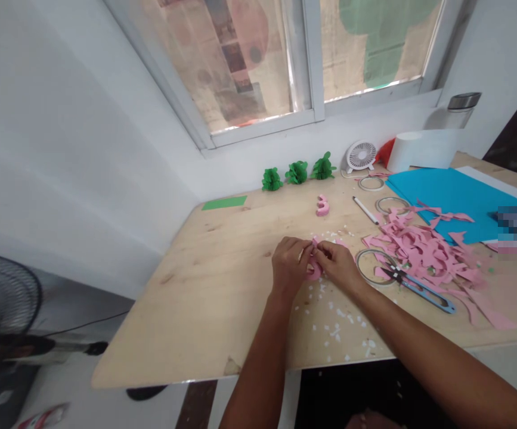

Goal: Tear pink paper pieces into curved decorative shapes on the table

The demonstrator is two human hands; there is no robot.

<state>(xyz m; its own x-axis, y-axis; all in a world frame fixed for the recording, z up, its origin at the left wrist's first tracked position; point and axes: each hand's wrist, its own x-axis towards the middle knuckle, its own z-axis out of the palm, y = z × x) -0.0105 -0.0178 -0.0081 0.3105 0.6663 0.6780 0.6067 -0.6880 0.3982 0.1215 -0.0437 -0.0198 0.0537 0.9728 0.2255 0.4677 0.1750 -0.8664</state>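
The room had smooth white walls [83,119]. A big window with a pale grey metal frame [316,59] was set in the wall behind the table, and soft light came through its tan, see-through covering [280,59]. Under it stood a light brown wooden table [186,298] with a round front corner. Low on the left was a round dark fan with a wire cage [5,292], a bit blurry. The floor [101,387] looked pale grey. A thin black cord [92,321] ran beside the table.

Bare, tapering forearms [265,348], bare hands [288,262]
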